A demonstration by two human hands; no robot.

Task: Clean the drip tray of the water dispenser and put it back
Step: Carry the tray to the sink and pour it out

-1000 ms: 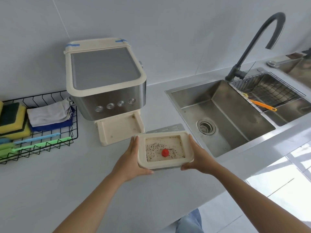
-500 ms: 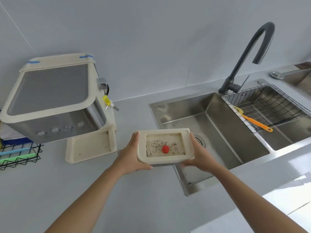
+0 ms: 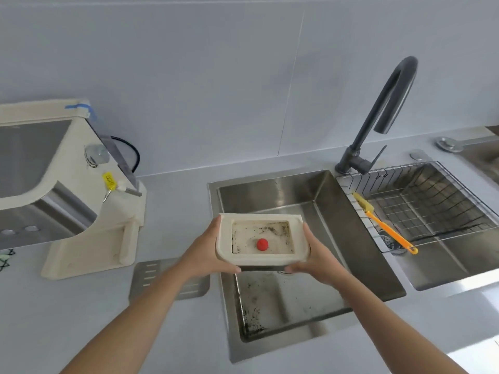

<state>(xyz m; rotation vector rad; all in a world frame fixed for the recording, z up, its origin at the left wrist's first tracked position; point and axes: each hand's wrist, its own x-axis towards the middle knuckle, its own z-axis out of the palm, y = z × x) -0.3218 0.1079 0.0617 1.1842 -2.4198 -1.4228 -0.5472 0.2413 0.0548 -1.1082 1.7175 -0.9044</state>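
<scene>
- The drip tray (image 3: 260, 261) is held in the air over the left basin of the sink (image 3: 337, 220), above the basin's near-left part and well apart from the water dispenser (image 3: 67, 168).
- The left hand (image 3: 204, 255) grips the tray's left short side. The right hand (image 3: 320, 261) grips the right short side.
- Each thumb lies along the tray's near lower edge. The other fingers are hidden under and behind the tray.
- A red knob (image 3: 262, 244) stands in the tray's recessed well. Dark specks lie along the well's far and left edges.
- The tray's underside cannot be seen, apart from a dark strip below the near rim.
- The tray and hands cover the middle of the basin floor, and no drain shows there. Dark specks are visible on the floor near its front-left corner.
- The left frame edge cuts off the dispenser. Only its right side, two front buttons and its cream base ledge (image 3: 89, 252) show.
- A yellow tag (image 3: 109, 180) hangs on the dispenser's side. Its print is too small to read.
- A slotted metal plate (image 3: 151, 276) lies on the counter (image 3: 94, 333), and the left forearm covers part of it.
- A wire basket (image 3: 432, 201) sits in the right basin, with an orange brush (image 3: 388, 230) lying across its near-left rim.
- The dark faucet (image 3: 388, 109) stands behind the sink, between the basins.
</scene>
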